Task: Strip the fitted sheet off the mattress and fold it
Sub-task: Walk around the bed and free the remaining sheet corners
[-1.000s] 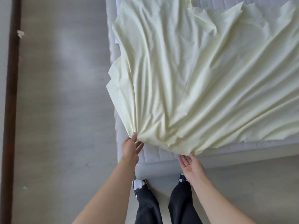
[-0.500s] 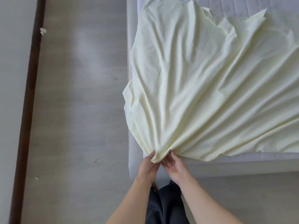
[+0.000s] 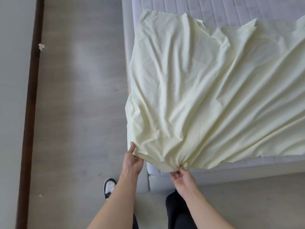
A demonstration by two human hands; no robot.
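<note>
While the left hand (image 3: 132, 161) pinches the pale yellow cotton fitted sheet (image 3: 189, 100) at its near-left corner, the right hand (image 3: 183, 176) grips a gathered bunch; light, limp fabric, best held by corners.

Both bare forearms are reaching forward; the left hand (image 3: 132, 161) is pinching fabric, the right hand (image 3: 183, 176) is gripping a gathered bunch.
</note>
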